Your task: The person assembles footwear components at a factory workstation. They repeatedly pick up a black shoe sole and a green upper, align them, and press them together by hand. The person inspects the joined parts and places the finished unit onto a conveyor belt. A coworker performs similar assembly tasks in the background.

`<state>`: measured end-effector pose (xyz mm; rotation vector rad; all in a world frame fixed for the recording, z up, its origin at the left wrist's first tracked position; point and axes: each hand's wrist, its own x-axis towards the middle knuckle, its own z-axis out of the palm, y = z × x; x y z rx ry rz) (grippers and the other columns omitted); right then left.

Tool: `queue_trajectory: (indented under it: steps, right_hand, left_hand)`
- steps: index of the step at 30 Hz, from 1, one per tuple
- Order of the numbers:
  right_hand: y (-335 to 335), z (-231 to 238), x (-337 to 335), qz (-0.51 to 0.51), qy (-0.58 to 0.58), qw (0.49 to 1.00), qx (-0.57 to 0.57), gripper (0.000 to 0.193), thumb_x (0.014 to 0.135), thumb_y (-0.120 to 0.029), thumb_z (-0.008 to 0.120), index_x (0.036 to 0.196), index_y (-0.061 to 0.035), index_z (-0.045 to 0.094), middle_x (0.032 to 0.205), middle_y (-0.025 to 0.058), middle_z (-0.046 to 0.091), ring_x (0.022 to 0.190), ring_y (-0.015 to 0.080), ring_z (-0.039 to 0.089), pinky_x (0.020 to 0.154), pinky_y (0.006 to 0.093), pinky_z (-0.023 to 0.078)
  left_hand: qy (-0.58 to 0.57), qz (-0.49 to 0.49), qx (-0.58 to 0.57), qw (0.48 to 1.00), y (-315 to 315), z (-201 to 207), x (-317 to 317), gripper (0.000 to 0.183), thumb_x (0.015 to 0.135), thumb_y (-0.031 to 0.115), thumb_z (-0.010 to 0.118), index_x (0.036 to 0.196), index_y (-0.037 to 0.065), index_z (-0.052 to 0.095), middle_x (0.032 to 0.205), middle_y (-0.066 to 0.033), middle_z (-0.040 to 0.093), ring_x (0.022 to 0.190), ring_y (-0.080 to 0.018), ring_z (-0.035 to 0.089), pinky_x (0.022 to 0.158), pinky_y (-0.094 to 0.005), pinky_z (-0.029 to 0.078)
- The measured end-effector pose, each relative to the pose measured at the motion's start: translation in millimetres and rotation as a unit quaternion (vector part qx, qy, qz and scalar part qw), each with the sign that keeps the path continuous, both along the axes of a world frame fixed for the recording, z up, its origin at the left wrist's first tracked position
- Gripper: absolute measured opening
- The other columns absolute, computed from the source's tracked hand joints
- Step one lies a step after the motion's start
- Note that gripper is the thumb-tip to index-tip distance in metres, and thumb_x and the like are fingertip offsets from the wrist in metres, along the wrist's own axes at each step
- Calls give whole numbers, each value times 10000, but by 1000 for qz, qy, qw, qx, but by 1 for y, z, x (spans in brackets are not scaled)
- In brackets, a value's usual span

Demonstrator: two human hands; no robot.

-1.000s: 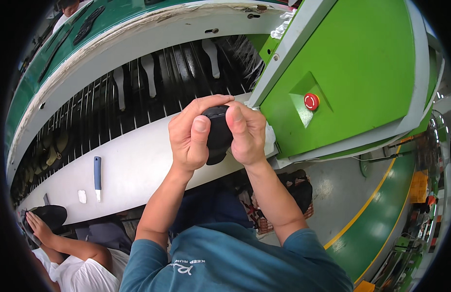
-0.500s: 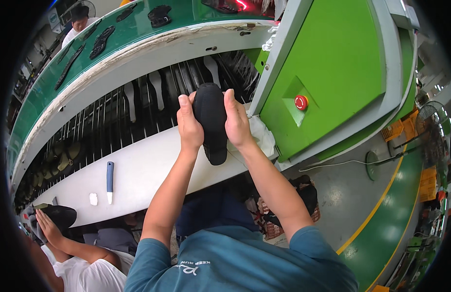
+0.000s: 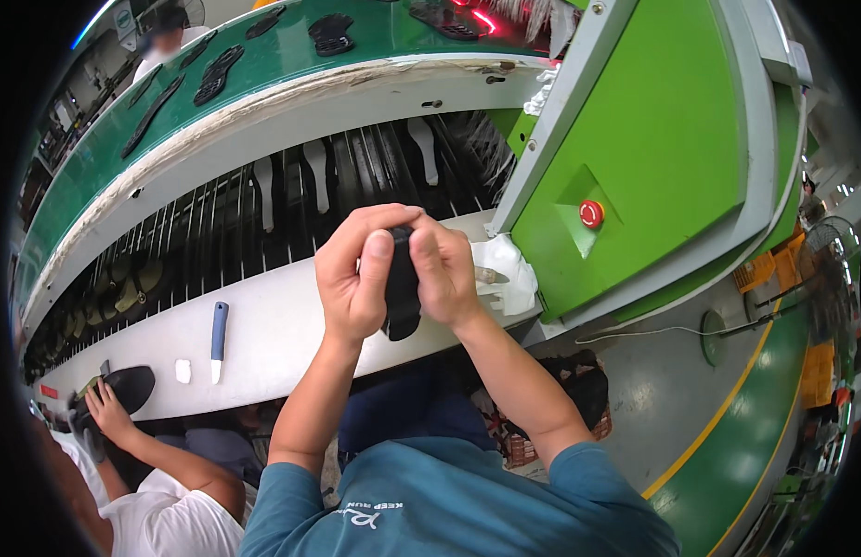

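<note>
A black shoe (image 3: 403, 302) is held upright-ish in front of me, above the white work ledge (image 3: 273, 316). My left hand (image 3: 352, 274) wraps round its left side, thumb on the near face. On the other side my right hand (image 3: 446, 277) closes round it, and the fingertips of both hands meet over its far end. Much of the shoe is hidden by my fingers. Left of my hands, a blue-handled scraper with a pale blade (image 3: 219, 339) lies on the ledge beside a small white wad (image 3: 182, 371).
Beyond the ledge, pale sole-shaped pieces (image 3: 316, 176) rest on dark rollers. Black outsoles (image 3: 331, 33) lie on the green belt above. At right stand a green machine panel with a red button (image 3: 591, 214) and crumpled white paper (image 3: 509, 278). A co-worker's hand (image 3: 110, 413) touches another dark shoe (image 3: 133, 388).
Both hands came nearer and closed over the shoe's far end, where they previously held its sides with the ribbed face showing. The co-worker's hand shifted on the other shoe.
</note>
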<state>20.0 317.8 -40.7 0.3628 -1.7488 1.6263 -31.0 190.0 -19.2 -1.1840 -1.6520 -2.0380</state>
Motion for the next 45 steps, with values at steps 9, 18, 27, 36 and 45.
queue_trajectory:
  steps: [9, 18, 27, 36, 45]
  right_hand:
    - [-7, 11, -7, -11, -12, 1000, 9, 367, 1153, -315, 655, 1009, 4, 764, 665, 15, 614, 595, 59, 521, 527, 281, 409]
    - [-15, 10, -12, -15, -9, 999, 31, 351, 1149, -289, 653, 1010, 23, 738, 733, 54, 640, 629, 90, 547, 565, 296, 438]
    - [-3, 5, 3, 14, -23, 997, -68, 445, 1189, -357, 540, 1039, 9, 744, 944, 104, 823, 833, 141, 770, 781, 309, 612]
    - [1, 2, 11, 10, -25, 1000, 7, 504, 1191, -328, 437, 1001, 54, 706, 880, 172, 801, 829, 220, 795, 804, 349, 646]
    - [7, 4, 8, -67, -100, 992, 49, 224, 1028, -184, 782, 1135, -31, 657, 901, 94, 805, 843, 120, 739, 819, 295, 599]
  left_hand:
    - [16, 1, -15, 1000, -5, -13, -9, 387, 1163, 203, 527, 1260, -92, 759, 1188, -195, 806, 1075, -230, 762, 958, -342, 586]
    - [0, 52, 33, 998, -8, -20, -9, 398, 1168, 208, 512, 1195, -80, 786, 1126, -176, 822, 976, -210, 771, 895, -320, 595]
    - [-116, -39, -185, 975, -39, -114, 12, 1253, 764, 527, 977, 1699, 27, 307, 1614, -240, 519, 1481, -365, 558, 1269, -469, 406]
    - [-136, -8, -169, 976, -35, -139, 21, 1422, 598, 362, 1089, 1687, 48, 229, 1511, -254, 562, 1406, -380, 615, 1188, -455, 495]
    - [-124, 14, -193, 973, -36, -132, 22, 1346, 645, 357, 1065, 1679, 56, 258, 1428, -234, 628, 1328, -400, 667, 1151, -465, 520]
